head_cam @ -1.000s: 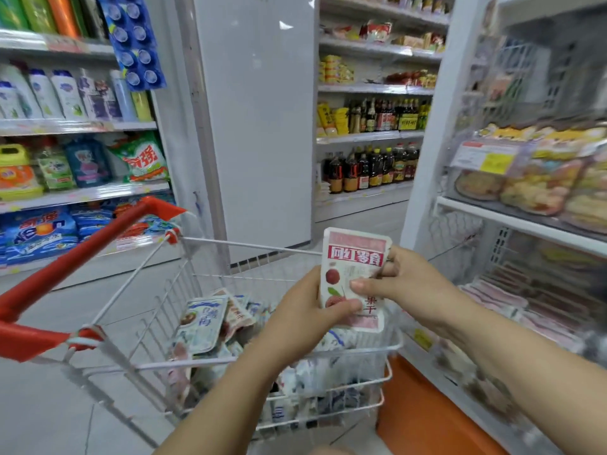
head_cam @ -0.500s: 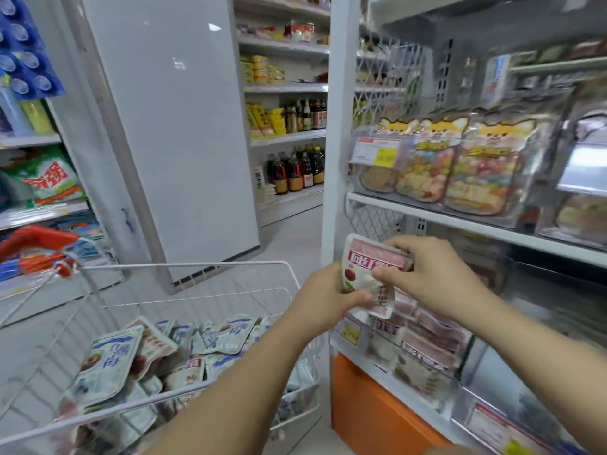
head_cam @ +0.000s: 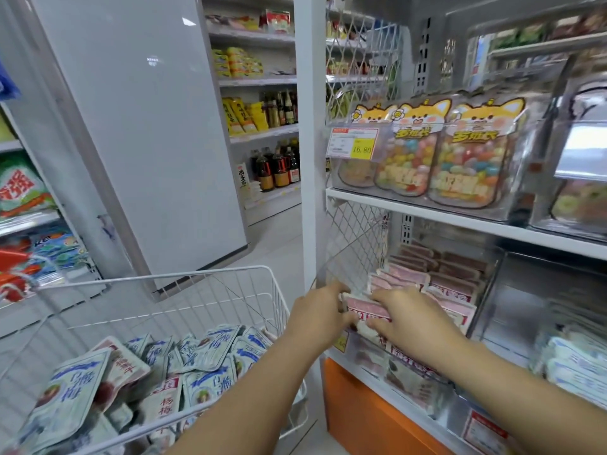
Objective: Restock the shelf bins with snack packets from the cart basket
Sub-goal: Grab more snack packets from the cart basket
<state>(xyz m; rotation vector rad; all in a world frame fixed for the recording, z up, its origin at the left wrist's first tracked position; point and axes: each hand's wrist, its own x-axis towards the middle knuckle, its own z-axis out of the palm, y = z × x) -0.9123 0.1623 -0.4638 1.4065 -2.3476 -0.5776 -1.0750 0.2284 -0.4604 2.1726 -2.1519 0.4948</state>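
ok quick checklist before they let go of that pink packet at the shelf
1. Grip: ok, left hand and right hand both hold the pink packet.
2. Right bin: ok, it is at the bin holding the same kind.
3. Packet seated in the row: cannot tell, the hands cover it.
4. Room left in the bin: cannot tell.
5. Stock in the cart basket: ok, many blue packets.

Bin [head_cam: 487, 298] packed with pink packets [head_cam: 455, 284]; shelf board [head_cam: 460, 221] overhead (mesh wall [head_cam: 354, 238] left) leaves only frontal entry.
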